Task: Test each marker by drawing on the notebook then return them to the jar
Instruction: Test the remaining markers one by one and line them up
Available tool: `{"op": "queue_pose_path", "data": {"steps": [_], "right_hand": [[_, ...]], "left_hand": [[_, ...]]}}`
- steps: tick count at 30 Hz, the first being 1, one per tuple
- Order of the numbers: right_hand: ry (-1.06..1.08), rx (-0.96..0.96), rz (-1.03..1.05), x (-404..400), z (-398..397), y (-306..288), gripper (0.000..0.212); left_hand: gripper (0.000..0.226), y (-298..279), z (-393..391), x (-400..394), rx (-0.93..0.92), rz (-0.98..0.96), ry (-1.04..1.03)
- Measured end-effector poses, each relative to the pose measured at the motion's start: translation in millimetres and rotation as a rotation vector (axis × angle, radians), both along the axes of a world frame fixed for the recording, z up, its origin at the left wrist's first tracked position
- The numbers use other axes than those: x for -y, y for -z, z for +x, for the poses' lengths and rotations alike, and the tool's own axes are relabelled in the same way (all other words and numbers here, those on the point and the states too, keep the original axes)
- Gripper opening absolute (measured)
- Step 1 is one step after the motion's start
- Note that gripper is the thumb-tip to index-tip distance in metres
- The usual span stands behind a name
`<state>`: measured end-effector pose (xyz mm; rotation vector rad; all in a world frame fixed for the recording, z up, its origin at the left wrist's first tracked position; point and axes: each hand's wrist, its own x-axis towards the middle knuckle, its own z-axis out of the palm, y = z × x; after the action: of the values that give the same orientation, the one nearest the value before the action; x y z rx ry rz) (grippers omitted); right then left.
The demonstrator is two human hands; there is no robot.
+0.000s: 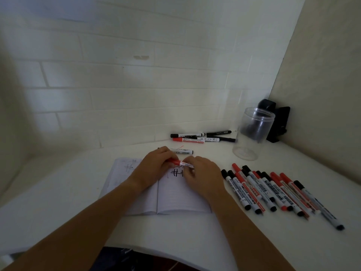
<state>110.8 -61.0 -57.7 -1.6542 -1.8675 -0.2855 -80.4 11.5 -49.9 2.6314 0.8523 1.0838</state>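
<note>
Both my hands meet over the open notebook (175, 194) on the white table (195, 241), sharing one red-capped marker (180, 163) held level just above the page. My left hand (156, 167) has its fingers curled round the red cap end, while my right hand (203, 175) pinches the white barrel, its fingers bent over it; whether the cap is seated or partly off I cannot tell. Black hash marks (175, 172) show on the right-hand page directly beneath the marker, and fainter ones sit near the top of the left-hand page. The clear plastic jar (252, 133) stands upright toward the far right, near the wall corner, with a dark object (273, 120) behind it. A row of red and black markers (277, 192) lies side by side on the table just right of the notebook. A smaller cluster of markers (201, 136) rests against the tiled wall left of the jar, and one more black-capped marker (183, 151) lies just beyond my left hand.
</note>
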Motion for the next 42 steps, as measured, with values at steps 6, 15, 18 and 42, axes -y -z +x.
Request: {"op": "queue_pose_path", "data": {"steps": [6,15,18,42], "right_hand": [[-0.032,0.187,0.064,-5,-10,6,0.033],[0.151,0.091,0.05,-2,-21,9,0.044],[0.168,0.106,0.073,0,-20,9,0.052],[0.262,0.063,-0.143,1,-20,3,0.047]], "left_hand": [[0.024,-2,2,6,0.022,-0.11,0.007],[0.016,2,2,1,0.018,-0.092,-0.04],[0.013,5,0,-1,-0.031,-0.02,-0.032],[0.016,11,1,-4,-0.076,-0.011,-0.161]]}}
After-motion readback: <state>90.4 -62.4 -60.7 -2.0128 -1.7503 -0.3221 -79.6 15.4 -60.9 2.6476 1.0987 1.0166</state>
